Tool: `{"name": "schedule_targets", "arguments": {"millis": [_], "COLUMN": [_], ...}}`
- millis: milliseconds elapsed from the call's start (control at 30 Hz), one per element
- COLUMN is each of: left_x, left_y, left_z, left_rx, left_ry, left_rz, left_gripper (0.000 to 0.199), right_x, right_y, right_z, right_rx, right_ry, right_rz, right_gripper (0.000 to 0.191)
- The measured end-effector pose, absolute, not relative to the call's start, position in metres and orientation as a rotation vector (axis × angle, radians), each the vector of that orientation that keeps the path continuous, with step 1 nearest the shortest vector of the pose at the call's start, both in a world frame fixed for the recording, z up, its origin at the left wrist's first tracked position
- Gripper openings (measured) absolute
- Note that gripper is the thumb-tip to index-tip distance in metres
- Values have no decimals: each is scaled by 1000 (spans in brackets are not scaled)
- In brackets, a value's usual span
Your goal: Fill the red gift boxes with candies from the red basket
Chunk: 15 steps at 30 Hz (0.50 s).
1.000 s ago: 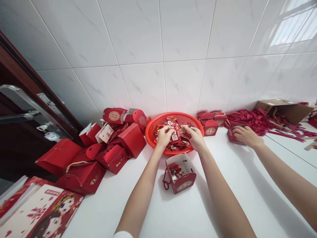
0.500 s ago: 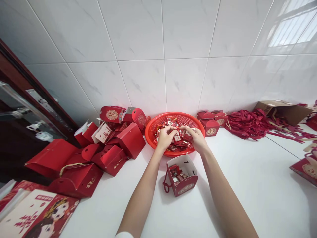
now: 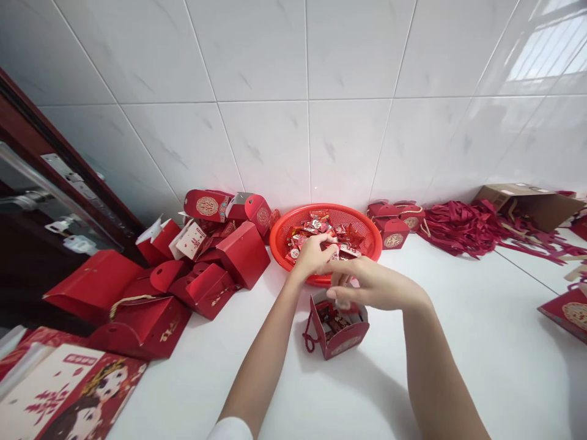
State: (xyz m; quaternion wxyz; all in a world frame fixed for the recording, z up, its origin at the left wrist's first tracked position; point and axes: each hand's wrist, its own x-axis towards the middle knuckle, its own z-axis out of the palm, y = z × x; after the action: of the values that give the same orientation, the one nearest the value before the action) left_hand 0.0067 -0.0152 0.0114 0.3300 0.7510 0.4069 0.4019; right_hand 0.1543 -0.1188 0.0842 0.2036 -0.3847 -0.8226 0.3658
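A round red plastic basket (image 3: 376,245) holds many small red and white wrapped candies (image 3: 316,225). Over its near part is my left hand (image 3: 313,255), fingers bent together at a small wrapped candy. In front of the basket stands an open dark red box (image 3: 347,340) with a cord loop at its left and wrapped pieces inside. Above this box's back edge hangs my right hand (image 3: 367,283), fingers curled downward and partly blurred; whether something small is between them is unclear.
Folded red boxes (image 3: 243,253) crowd the left side, by a printed bag (image 3: 55,391). Small red boxes (image 3: 393,232), a heap of dark red ribbons (image 3: 463,227) and a cardboard box (image 3: 536,205) line the tiled wall. Another red box (image 3: 568,311) lies at the right.
My right hand has left the candies in the basket and moved toward me, over the open box. My left hand stays over the basket, slightly shifted to the right.
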Motion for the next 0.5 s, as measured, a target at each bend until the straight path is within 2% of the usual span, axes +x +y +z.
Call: {"name": "schedule_targets", "arguments": {"millis": [200, 300, 400, 500], "left_x": [7, 6, 6, 6], "left_y": [-17, -17, -15, -14], "left_z": [12, 12, 11, 9], "left_rx": [2006, 2056, 2082, 2106], "left_ry": [1109, 1118, 1137, 1154], "left_rz": [1019, 1013, 995, 979], "left_gripper": [14, 14, 14, 14], "right_x": [160, 162, 161, 157], "right_y": [-128, -129, -130, -134], "right_z": [90, 89, 86, 86], "right_rx": [-1308, -1526, -1781, -1764], "right_ry": [-2291, -2326, -2361, -2447], "right_rz": [707, 655, 761, 810], "right_gripper": [16, 8, 20, 29]}}
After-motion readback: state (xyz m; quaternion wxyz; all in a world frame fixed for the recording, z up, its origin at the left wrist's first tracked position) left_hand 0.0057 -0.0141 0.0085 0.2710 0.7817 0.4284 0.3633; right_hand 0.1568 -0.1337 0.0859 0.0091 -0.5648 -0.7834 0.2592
